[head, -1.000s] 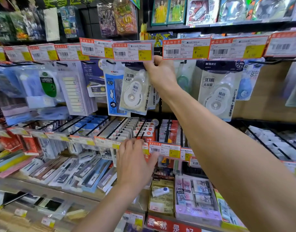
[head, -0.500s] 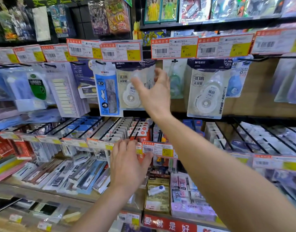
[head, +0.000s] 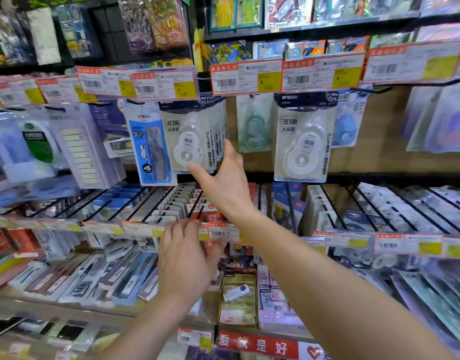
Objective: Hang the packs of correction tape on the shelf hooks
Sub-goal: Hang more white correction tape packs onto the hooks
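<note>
Now your right hand point(head: 223, 185) is spread wide and holds nothing, its thumb just under the stack of correction tape packs point(head: 189, 141), which hangs at its 11 o'clock beneath a price tag point(head: 163, 85). The packs hang flat and square, so they look seated. Your left hand point(head: 184, 258), at 7 o'clock, lies flat and empty against the lower tags point(head: 221, 232), probably to steady you. A 2nd stack point(head: 301, 144) hangs at 2 o'clock.
</note>
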Demonstrator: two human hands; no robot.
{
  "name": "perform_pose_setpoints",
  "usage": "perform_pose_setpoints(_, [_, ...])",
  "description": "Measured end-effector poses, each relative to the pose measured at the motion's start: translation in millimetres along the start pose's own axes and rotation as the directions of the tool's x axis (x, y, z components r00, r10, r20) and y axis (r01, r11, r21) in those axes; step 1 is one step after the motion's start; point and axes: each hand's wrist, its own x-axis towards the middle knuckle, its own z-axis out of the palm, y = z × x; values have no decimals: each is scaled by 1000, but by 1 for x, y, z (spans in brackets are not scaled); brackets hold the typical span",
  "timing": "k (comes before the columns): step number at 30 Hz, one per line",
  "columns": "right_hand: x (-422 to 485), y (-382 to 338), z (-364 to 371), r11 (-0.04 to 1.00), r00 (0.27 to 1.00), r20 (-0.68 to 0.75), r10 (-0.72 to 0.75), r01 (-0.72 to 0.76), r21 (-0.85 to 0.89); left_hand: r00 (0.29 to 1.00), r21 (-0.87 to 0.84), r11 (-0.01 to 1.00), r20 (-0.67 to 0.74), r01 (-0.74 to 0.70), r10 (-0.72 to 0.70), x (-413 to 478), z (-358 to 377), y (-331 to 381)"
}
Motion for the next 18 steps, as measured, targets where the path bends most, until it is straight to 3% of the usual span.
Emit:
perform_pose_setpoints(4, [-40, 10, -13, 998, 999, 25, 42, -41, -41, 1000, 11, 1000, 21, -17, 17, 0, -2, -3])
perform_pose_setpoints(6, [-68, 15, -26, 999, 999, -28, 25, -27, -41, 999, 9, 1000, 38, -22, 22, -1, -4, -4])
perform_pose_setpoints(8, [-94, 18, -46, 999, 986, -168, 7, -14, -41, 998, 20, 1000, 54, -18, 17, 0, -6, -2])
perform_pose_setpoints(12, [-95, 22, -92, 998, 893, -446, 64, -45, 53, 994, 42, 999, 105, 1, -5, 4, -8, -2])
perform_pose_setpoints(18, [-59, 24, -124, 980, 907, -372, 199, -192, 56, 986, 71, 997, 164, 8, -19, 2, -15, 0])
